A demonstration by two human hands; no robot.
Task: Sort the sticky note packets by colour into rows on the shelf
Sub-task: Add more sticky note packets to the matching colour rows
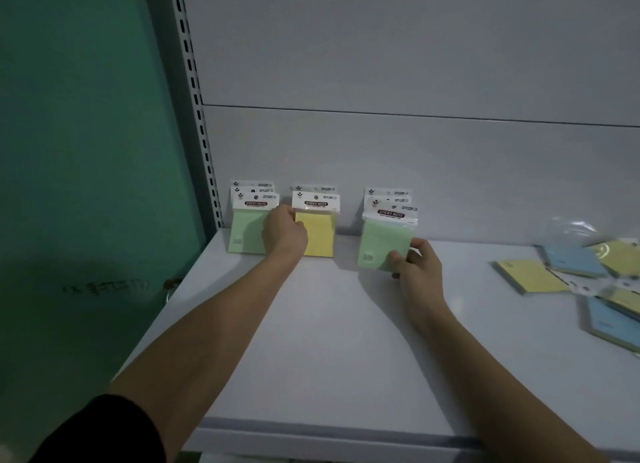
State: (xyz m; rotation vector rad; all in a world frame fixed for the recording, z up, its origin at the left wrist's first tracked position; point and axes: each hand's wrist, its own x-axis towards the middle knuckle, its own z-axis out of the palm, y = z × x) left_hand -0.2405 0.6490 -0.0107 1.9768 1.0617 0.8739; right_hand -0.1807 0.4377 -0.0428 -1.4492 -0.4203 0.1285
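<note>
Three upright rows of sticky note packets stand against the back wall of the white shelf (329, 324). The left row is green (246, 234), the middle row yellow (320, 235), and the right row has a green packet (381, 244) at its front. My left hand (284, 234) rests between the green and yellow rows, fingers curled against the yellow packet's left edge. My right hand (414, 265) grips the lower right corner of the front green packet in the right row.
A loose pile of yellow packets (530, 275) and blue packets (571, 260) lies flat at the shelf's right end. A slotted metal upright (199, 109) and a green wall (86, 150) bound the shelf on the left.
</note>
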